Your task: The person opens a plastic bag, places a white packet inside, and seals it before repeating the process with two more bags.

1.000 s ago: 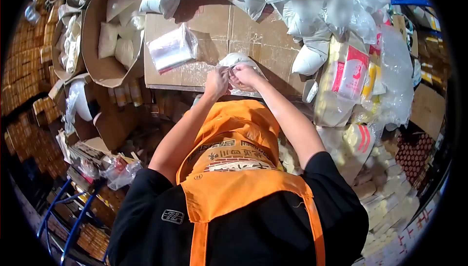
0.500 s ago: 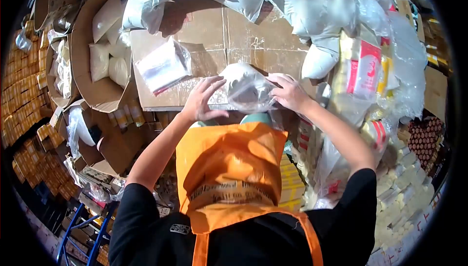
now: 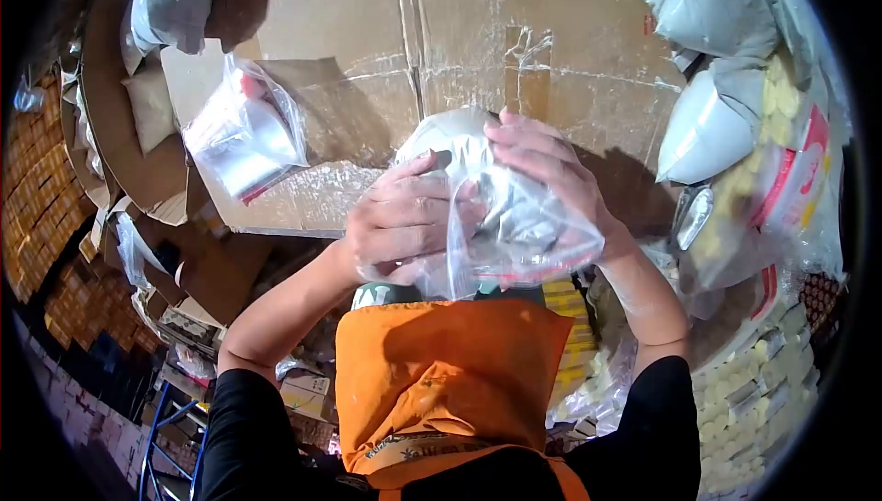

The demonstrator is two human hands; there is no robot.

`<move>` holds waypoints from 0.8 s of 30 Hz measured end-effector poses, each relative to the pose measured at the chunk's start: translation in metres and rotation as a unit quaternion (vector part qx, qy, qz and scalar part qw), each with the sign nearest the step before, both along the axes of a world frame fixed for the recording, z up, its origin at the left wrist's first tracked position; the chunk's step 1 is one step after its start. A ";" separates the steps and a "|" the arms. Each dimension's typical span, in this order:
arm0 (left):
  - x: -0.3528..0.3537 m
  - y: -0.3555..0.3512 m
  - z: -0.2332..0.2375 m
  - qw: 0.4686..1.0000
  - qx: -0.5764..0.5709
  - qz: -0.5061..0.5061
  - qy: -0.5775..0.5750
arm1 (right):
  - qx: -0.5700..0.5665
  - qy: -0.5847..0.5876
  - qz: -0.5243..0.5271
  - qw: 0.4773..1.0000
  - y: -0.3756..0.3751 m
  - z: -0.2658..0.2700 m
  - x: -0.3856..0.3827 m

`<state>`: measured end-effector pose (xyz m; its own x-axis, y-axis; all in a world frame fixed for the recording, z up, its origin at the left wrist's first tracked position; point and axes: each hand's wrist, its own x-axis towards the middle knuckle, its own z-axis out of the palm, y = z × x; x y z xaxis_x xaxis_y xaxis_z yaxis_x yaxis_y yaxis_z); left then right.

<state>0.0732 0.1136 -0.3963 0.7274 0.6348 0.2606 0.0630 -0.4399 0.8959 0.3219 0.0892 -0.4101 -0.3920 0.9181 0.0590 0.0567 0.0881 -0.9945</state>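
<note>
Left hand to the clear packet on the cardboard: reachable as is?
Probably yes: only bare cardboard shows between the left hand and the clear packet. The hand is on the bag, though, so it would likely have to come off first.

Open cardboard [image 3: 469,51] ahead — white bag [image 3: 705,132] blocks right.

The top edge cuts off the cardboard [image 3: 597,42] beyond the clear bag [image 3: 524,216].

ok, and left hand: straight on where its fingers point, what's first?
The clear bag between the hands; the left hand seems to be against it. Past that, roughly in line, the right hand, though depth is unclear.
</note>
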 end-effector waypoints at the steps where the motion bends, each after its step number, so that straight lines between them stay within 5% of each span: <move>1: -0.002 0.001 0.000 0.999 -0.031 -0.015 -0.022 | 0.083 -0.066 0.034 0.994 0.006 0.000 0.001; 5: -0.005 0.003 0.007 0.967 -0.244 -0.015 -0.074 | 0.159 -0.106 0.072 0.979 0.020 0.013 0.007; 11: -0.009 0.002 -0.002 0.896 -0.387 0.006 -0.217 | -0.058 -0.047 0.035 0.997 0.015 0.026 0.009; 14: -0.004 -0.009 -0.005 0.937 -0.294 0.014 -0.190 | 0.016 -0.127 0.042 0.991 0.013 0.025 0.009; 15: -0.003 -0.003 0.010 0.974 -0.226 0.002 -0.032 | 0.024 -0.139 0.026 0.990 0.011 0.028 0.006; 17: 0.005 -0.004 0.013 0.994 -0.082 -0.006 0.077 | 0.120 -0.152 0.012 0.981 0.009 0.026 0.002; 19: 0.002 -0.006 0.009 0.998 -0.021 0.001 0.051 | 0.220 -0.166 0.044 0.960 0.008 0.025 0.006; 21: -0.002 -0.004 0.002 0.999 0.039 0.007 0.024 | 0.194 -0.118 0.053 0.972 0.008 0.025 0.007; 23: -0.011 0.003 -0.005 0.978 -0.156 -0.036 -0.134 | 0.165 -0.070 0.062 0.982 0.004 0.021 0.010; 24: -0.018 0.003 0.001 0.961 -0.260 -0.008 -0.091 | 0.036 0.051 0.060 0.996 -0.001 0.012 0.012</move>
